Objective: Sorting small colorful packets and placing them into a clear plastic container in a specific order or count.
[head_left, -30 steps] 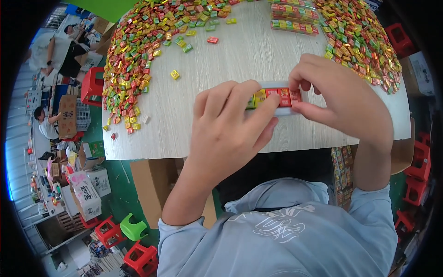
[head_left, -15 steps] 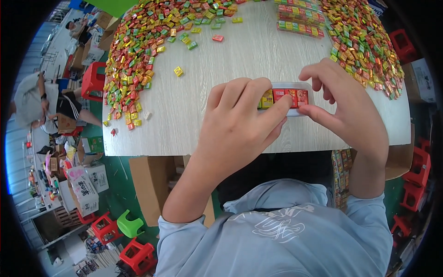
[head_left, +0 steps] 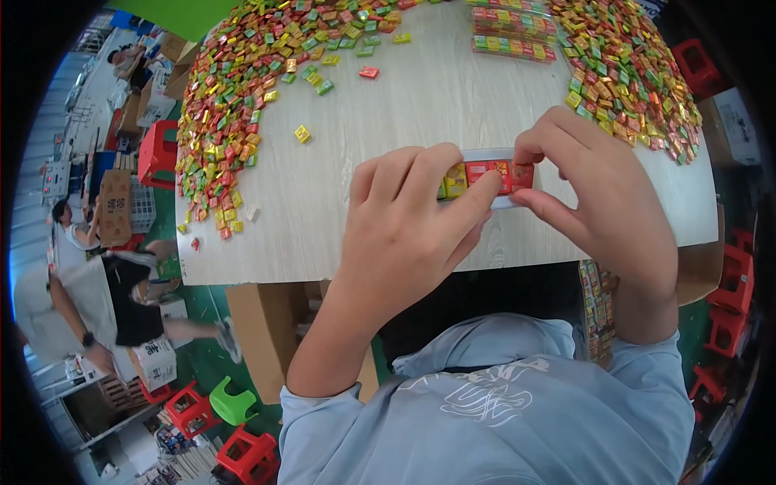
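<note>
Pale tabletop [head_left: 388,105], both hands [head_left: 408,212] [head_left: 602,190] on a tray [head_left: 490,153], small coloured packets [head_left: 477,170] inside

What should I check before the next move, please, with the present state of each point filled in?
1. Left grip on the pale tray: ok, fingers over its left part.
2. Right grip at the tray's right end: ok for position; firmness, cannot tell.
3. Visible packets lined up in the tray: ok, yellow and red side by side.
4. Tray filled beneath the left fingers: cannot tell, hidden.
5. Loose packets all gathered in heaps: not ok, one yellow packet lies apart on the table.
</note>
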Available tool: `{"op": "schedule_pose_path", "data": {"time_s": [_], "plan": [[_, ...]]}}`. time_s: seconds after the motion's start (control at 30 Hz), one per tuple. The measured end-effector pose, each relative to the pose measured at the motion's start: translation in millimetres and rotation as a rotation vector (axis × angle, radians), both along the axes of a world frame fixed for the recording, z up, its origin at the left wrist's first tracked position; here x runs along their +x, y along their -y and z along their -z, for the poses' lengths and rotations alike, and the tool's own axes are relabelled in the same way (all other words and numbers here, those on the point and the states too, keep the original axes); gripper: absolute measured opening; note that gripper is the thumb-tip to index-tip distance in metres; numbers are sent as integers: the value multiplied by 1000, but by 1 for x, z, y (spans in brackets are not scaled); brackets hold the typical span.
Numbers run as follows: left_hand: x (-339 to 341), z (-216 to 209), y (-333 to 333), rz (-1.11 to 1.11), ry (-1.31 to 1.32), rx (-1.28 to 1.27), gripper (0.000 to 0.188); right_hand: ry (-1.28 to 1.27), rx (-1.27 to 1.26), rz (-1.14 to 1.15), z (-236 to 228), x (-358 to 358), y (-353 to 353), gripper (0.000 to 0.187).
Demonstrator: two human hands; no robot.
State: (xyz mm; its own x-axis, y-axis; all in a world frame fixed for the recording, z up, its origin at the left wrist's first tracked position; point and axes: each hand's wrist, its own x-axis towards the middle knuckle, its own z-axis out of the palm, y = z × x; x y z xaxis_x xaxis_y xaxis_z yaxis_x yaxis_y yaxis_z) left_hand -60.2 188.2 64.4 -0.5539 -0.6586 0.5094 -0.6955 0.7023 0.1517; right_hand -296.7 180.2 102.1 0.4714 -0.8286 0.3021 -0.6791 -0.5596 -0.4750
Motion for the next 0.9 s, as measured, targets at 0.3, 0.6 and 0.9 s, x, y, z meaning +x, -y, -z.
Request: {"op": "schedule_pose_path", "data": {"time_s": [0.3, 0.6, 0.9], "plan": [[-1, 4, -1, -19, 161, -110, 54, 430, 123, 39, 6, -27, -8, 22], [20, -14, -11, -74, 79, 15, 55, 512, -38, -42, 26, -38, -3, 18], [50, 8, -17, -177, 25, -39, 43, 462, 90, -105, 10, -19, -4, 23]]}}
